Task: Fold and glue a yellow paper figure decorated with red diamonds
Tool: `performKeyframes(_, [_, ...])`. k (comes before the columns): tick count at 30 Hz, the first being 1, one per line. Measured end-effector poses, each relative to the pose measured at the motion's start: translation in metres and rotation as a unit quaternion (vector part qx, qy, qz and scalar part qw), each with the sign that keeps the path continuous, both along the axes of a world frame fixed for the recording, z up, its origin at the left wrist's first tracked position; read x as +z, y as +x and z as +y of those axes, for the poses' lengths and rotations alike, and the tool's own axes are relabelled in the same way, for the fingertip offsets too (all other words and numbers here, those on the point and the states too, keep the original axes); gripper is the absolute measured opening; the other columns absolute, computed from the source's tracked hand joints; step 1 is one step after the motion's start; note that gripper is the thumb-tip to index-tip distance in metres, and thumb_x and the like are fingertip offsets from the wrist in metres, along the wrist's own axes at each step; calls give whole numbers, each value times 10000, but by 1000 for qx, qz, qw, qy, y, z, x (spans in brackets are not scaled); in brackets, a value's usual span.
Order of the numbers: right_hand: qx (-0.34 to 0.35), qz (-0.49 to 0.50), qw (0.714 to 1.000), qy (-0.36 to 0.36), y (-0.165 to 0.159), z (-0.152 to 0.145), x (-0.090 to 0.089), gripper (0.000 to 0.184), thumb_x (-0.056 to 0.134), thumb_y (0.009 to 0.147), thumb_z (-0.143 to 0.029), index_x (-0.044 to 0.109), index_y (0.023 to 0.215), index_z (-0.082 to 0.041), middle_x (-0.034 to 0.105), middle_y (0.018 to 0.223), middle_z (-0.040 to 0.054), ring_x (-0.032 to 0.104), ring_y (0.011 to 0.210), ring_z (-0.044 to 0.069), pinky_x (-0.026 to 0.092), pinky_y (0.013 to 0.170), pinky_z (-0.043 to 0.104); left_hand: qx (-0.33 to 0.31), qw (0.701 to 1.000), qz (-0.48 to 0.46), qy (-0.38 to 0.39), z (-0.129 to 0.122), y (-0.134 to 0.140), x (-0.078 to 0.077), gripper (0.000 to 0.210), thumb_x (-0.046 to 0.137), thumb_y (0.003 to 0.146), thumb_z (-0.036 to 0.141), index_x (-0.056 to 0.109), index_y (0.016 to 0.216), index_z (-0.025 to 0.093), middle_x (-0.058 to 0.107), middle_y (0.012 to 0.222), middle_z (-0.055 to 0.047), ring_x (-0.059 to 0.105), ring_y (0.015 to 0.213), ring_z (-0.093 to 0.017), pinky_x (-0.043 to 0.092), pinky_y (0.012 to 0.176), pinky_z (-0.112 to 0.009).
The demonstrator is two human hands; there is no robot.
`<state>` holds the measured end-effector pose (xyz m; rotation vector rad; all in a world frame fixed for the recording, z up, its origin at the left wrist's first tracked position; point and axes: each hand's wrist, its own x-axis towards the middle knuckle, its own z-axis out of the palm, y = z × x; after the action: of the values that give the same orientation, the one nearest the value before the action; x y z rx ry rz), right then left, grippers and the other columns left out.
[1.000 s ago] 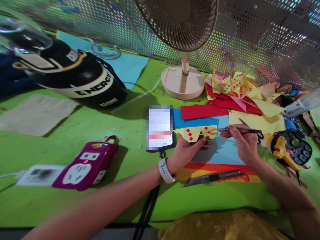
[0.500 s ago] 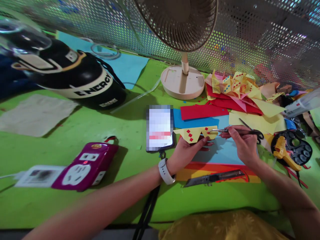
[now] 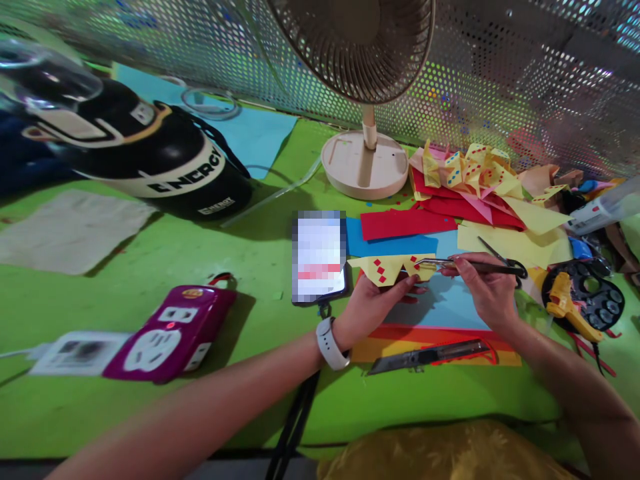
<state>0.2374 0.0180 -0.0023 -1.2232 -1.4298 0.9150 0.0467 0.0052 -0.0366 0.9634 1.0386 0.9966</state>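
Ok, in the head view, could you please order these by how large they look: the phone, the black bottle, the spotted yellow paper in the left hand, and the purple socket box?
Largest to smallest:
1. Black bottle
2. Purple socket box
3. Phone
4. Spotted yellow paper, partly covered by the left hand

Two hands, one fan, one phone appear.

1. I see yellow paper strip, red diamonds on it.
2. Worktop: bright green.
3. Power strip: magenta, white.
4. Bottle: black, cream band.
5. Fan: beige.
6. Wristband: white.
7. Glue gun: yellow.
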Motion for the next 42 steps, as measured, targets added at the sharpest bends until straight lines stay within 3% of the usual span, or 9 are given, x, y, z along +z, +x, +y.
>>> performKeyframes(12, [20,-33,999,31,4,1,-2,161,664,876,-362,717,924,-218,770,815,23,752,756,197,616,733,355,2,1000,-21,2,0,-1,-1,357,711,774,387,653,1017,132,763,979,-111,754,792,-221,637,673,-319])
performKeyframes(17, [27,-70,992,99,7,-2,-1,119,649,891,-302,722,959,-237,778,860,18,752,767,182,624,687,317,7,1000,-26,4,0,-1,0,322,716,779,380,664,975,130,766,935,-106,755,784,-222,639,676,-318])
performKeyframes(22, [65,-172,966,181,5,-9,8,98,641,893,-249,734,924,-249,782,839,9,741,714,153,615,627,261,9,1000,-21,10,0,-1,1,317,714,788,387,665,962,127,768,919,-111,758,789,-226,637,672,-309])
performKeyframes(28, [62,-196,949,240,2,-9,8,101,632,900,-200,712,953,-232,780,822,8,727,677,131,592,596,231,12,999,-26,14,1,-1,-1,329,729,781,399,664,964,134,771,922,-108,760,783,-230,642,667,-310])
performKeyframes(42, [62,-214,942,252,1,-8,12,127,621,892,-179,734,924,-227,782,799,15,730,647,147,589,575,228,0,1000,-22,20,0,-1,-2,339,709,796,409,656,994,139,766,982,-126,758,813,-229,638,679,-307])
